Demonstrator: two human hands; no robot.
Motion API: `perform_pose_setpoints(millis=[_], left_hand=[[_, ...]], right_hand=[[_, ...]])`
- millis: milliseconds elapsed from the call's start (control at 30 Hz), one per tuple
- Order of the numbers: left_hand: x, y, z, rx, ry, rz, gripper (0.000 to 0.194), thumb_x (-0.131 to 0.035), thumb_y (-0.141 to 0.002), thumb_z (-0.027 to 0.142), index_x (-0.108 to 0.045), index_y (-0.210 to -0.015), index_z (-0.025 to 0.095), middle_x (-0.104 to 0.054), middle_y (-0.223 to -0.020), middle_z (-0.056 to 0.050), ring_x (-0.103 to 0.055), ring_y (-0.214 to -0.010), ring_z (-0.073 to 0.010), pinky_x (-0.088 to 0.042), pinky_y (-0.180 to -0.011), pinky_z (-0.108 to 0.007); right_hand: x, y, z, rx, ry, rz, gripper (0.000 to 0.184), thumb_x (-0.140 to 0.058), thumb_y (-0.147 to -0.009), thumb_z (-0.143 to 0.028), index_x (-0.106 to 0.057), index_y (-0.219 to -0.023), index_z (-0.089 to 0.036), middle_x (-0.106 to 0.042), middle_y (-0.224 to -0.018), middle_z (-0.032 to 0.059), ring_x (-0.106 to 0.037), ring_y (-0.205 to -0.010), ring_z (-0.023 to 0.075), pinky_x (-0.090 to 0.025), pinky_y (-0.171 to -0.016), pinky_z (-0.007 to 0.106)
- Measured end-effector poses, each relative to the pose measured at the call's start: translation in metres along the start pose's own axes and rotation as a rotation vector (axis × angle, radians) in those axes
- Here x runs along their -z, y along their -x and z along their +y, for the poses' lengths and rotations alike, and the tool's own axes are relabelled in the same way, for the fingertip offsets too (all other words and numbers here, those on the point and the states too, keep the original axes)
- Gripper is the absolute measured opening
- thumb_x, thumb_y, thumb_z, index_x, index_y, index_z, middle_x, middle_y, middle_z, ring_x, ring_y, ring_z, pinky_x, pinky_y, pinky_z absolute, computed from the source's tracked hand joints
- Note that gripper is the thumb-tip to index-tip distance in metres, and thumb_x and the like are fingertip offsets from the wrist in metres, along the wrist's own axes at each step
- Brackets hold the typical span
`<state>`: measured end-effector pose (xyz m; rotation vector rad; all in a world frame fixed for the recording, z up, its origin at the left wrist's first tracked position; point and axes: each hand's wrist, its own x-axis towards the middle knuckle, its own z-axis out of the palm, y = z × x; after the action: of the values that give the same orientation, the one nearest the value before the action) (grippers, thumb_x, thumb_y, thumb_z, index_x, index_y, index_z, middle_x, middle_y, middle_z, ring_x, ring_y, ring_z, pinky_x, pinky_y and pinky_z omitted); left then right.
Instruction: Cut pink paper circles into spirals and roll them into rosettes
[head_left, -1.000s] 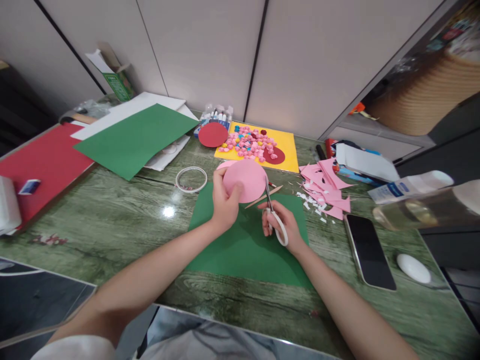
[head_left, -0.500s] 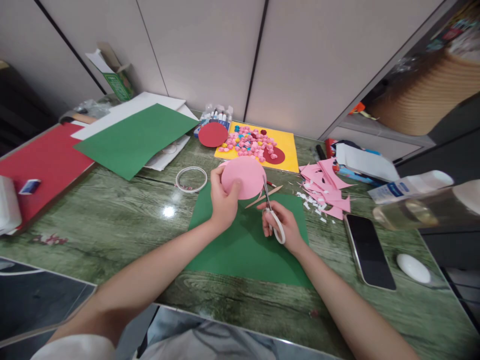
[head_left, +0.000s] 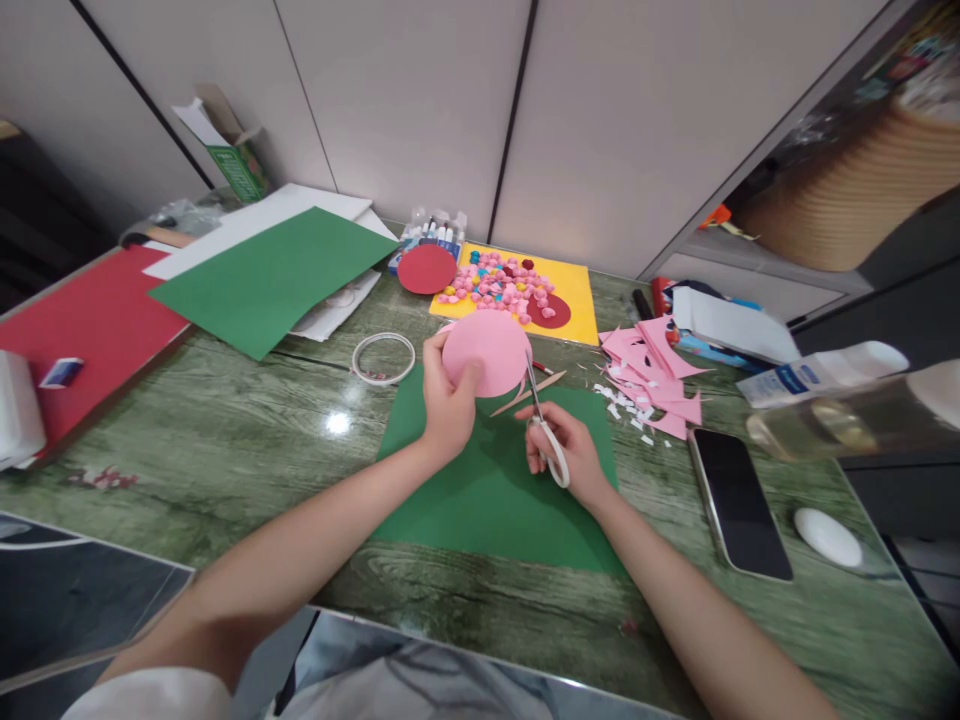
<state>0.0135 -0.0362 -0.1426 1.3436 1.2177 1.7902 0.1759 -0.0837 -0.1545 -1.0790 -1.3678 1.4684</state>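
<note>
My left hand (head_left: 448, 395) pinches a round piece of pink paper (head_left: 487, 350) at its lower left, thumb on the face turned to me. In my right hand (head_left: 566, 450) is a pair of scissors with white handles (head_left: 556, 455), the fingers closed round the loops. The blades point up and meet the pink circle's right edge. A thin curl of pink paper hangs below that edge. Under both hands lies a green sheet (head_left: 495, 500) on the table. A pointed wooden stick (head_left: 536, 390) rests near the sheet's far edge, partly behind the scissors.
Pink paper scraps (head_left: 649, 370) and small white bits lie to the right, beside a phone (head_left: 739, 505) and a white mouse (head_left: 829, 537). Behind are a yellow sheet (head_left: 577, 290) with pink paper balls and a red circle (head_left: 426, 270). A tape roll (head_left: 383, 337) sits left.
The pink circle has tipped very slightly. Both hands and the scissors stay in almost the same place.
</note>
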Motion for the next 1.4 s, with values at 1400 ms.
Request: perform_pose_setpoints(millis=[1400], left_hand=[[0.001, 0.001, -0.0017, -0.032, 0.022, -0.058, 0.031, -0.058, -0.074, 0.029, -0.045, -0.102, 0.022, -0.05, -0.101, -0.004, -0.049, -0.094, -0.0187, -0.04, -0.083, -0.035]], right_hand=[[0.001, 0.0004, 0.0022, 0.036, -0.018, -0.015, 0.026, -0.054, -0.081, -0.038, -0.053, -0.097, -0.018, -0.048, -0.057, -0.0058, -0.048, -0.041, 0.0065, -0.035, -0.039, 0.018]])
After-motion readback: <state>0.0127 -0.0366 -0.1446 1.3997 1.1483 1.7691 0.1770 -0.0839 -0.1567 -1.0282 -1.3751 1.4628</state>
